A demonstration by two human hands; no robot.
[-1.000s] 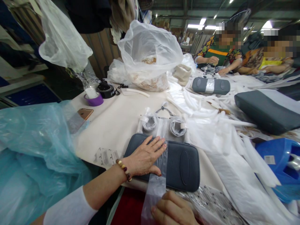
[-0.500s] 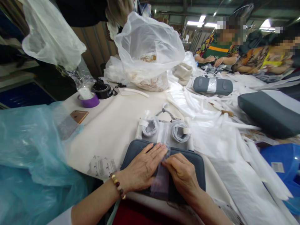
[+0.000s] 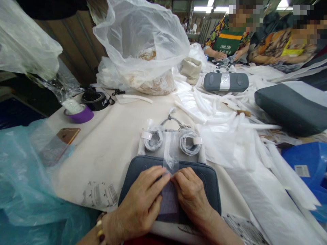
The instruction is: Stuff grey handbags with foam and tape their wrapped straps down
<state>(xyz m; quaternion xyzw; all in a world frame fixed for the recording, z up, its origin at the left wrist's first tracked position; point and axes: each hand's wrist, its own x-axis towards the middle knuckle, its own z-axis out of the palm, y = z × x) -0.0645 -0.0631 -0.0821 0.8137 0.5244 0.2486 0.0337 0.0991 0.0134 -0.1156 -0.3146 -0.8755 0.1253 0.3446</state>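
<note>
Pressing hands: in the head view the left hand (image 3: 143, 200) and right hand (image 3: 192, 195) lie side by side, palms down and fingers stretched out. They close around nothing, and their fingertips meet to pin a clear strip (image 3: 170, 154).
Grey case: the grey case (image 3: 211, 187) lies flat at the near edge of the table (image 3: 117, 136), directly under both hands.
Strip position: it crosses the middle of the case from near to far, and its far end stands up loose beyond the case's far edge.
Done, as I judge it: the strip looks laid and flattened across the top of the case.
Left, as I judge it: the raised far end is not down. The near end is hidden under the hands, so I cannot tell.
Just beyond: a clear pouch with two cable coils (image 3: 153, 139) touches or nearly touches the case's far edge, right under the loose end.
Left side: a blue plastic bag (image 3: 25, 177) crowds the left wrist, with a phone (image 3: 67, 135) half under it. A purple tape roll (image 3: 79, 115) sits further back.
Right side: white foam sleeves (image 3: 230, 122) are heaped near the case, and a blue tub (image 3: 304, 163) stands well apart.
Far end: a second case (image 3: 226, 81) already carries a strip, and co-workers' hands (image 3: 219, 54) are busy behind it.
In the way: only the pouch sits close, and nothing lies on the case itself.
</note>
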